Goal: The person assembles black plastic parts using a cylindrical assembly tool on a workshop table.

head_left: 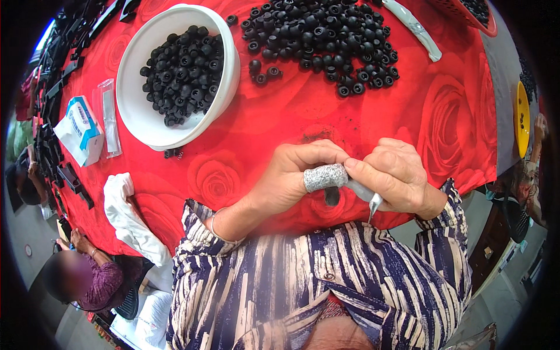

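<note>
Black rubber part point(331, 195) being pinched by left hand point(294, 175); right hand point(392, 175) gripping thin blade point(373, 204), probably trimming; best keeping cuts shallow, steady.

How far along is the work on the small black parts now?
Looks done: a white bowl holds many black parts. In hand: the left hand, one finger wrapped in grey, and the right hand with a thin metal tool pinch one piece. Left: a big loose pile on the red cloth.

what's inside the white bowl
The white bowl holds a heap of small black rubber rings, piled toward its upper right. Its lower left is bare; whatever lies beneath the heap is covered.
</note>
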A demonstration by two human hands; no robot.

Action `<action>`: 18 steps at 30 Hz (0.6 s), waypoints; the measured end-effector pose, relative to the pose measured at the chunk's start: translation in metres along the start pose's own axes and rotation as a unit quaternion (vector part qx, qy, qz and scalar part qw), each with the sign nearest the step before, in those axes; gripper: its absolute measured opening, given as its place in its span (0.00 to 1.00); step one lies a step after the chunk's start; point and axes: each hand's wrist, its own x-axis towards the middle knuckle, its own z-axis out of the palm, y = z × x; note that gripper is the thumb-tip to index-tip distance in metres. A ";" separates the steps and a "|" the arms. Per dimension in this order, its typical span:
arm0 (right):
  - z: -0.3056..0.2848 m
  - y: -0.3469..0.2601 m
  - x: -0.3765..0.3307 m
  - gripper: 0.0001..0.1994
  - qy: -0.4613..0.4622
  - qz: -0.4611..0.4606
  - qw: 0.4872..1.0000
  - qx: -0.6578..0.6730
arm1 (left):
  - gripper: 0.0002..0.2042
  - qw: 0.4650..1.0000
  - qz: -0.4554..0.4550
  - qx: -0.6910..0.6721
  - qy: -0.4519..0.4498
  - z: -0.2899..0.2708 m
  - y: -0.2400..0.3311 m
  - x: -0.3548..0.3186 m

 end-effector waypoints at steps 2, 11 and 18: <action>-0.001 0.000 0.001 0.21 -0.002 -0.014 1.000 -0.012 | 0.10 1.000 0.015 0.009 -0.001 0.000 -0.001 0.000; -0.010 -0.001 0.003 0.19 -0.038 -0.042 0.998 -0.039 | 0.10 0.999 0.000 0.045 0.021 0.003 0.002 -0.002; -0.028 0.001 0.015 0.20 -0.109 0.253 0.946 0.174 | 0.09 0.999 0.009 0.024 0.028 0.001 0.005 -0.003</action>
